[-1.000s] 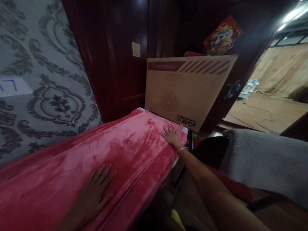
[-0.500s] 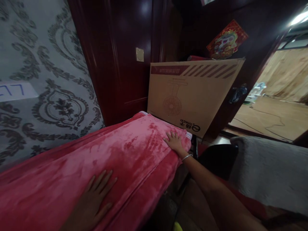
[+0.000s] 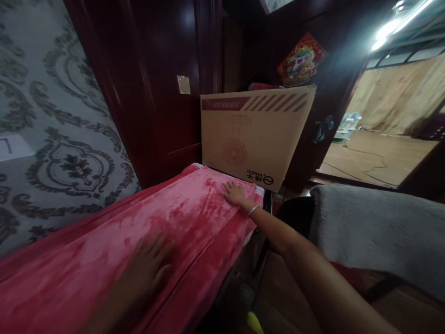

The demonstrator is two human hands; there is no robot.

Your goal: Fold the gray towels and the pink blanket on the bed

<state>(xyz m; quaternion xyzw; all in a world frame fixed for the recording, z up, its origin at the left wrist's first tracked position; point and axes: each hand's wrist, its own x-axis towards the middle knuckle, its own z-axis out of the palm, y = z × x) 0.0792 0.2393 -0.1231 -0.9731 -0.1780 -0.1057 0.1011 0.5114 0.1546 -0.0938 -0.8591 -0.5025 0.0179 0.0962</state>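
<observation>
A pink-red plush blanket (image 3: 187, 222) lies spread over a long, narrow surface that runs from the lower left toward the middle. My right hand (image 3: 235, 194) rests flat on its far end, fingers apart, with a thin bracelet (image 3: 253, 210) on the wrist. Closer to me, my left hand (image 3: 151, 264) is over the near part of the blanket, palm down and fingers spread, slightly blurred. Neither hand grips anything. A white edge shows under the blanket at its far corners.
A large cardboard box (image 3: 257, 139) stands just beyond the blanket's far end, against a dark red door (image 3: 156, 93). Patterned wallpaper (image 3: 73, 153) borders the left side. Grey plush fabric (image 3: 375, 232) covers something on the right. Past the doorway, cables lie on a tan floor (image 3: 389, 157).
The view has turned a little to the right, so the box and blanket sit further left. My left hand has slid forward over the blanket; my right hand stays at the far end.
</observation>
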